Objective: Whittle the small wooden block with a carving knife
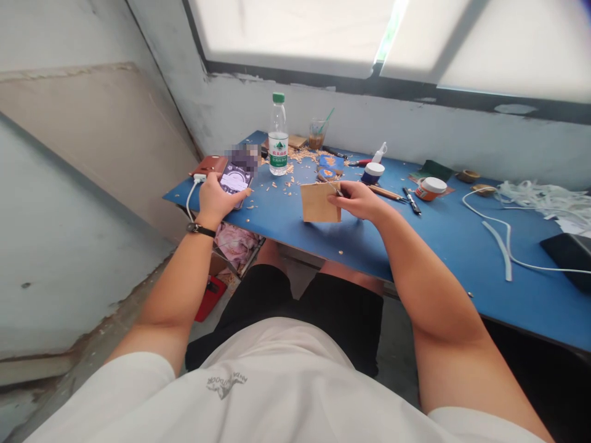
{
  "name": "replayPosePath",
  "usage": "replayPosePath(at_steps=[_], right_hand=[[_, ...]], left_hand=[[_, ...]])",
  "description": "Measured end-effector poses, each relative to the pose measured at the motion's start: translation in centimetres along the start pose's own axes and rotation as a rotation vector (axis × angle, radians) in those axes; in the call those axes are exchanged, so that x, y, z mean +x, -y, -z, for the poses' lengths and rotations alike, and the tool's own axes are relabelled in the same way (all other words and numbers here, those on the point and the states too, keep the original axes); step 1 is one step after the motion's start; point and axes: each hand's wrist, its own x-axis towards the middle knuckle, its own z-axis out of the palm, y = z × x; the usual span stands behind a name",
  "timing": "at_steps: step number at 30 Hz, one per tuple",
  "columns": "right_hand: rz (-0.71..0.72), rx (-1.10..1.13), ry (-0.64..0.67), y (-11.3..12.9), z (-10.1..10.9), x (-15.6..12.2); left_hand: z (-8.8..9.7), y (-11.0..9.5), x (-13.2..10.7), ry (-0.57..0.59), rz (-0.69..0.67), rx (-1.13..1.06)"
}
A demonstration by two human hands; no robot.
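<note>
My left hand (217, 200) is wrapped around a smartphone (236, 178) with a lit screen, held over the left end of the blue table (443, 240); a white cable (190, 200) hangs from the phone. My right hand (362, 200) pinches a thin carving tool (336, 189) and rests against a flat tan wooden board (319, 202) standing on the table. Wood shavings (289, 175) lie scattered around the board.
A water bottle (277, 135), a plastic cup with a straw (317, 132), two small white-lidded jars (372, 172) (430, 187), hand tools (410, 200), white cords (503, 240) and a black case (570, 258) sit on the table. A brown wallet (210, 165) lies by the phone.
</note>
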Motion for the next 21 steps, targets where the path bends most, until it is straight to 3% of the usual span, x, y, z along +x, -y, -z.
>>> replayPosePath(at_steps=[21], right_hand=[[0.039, -0.069, -0.019, -0.52, 0.04, -0.04]], left_hand=[[0.49, -0.31, -0.96, -0.007, -0.053, -0.105]])
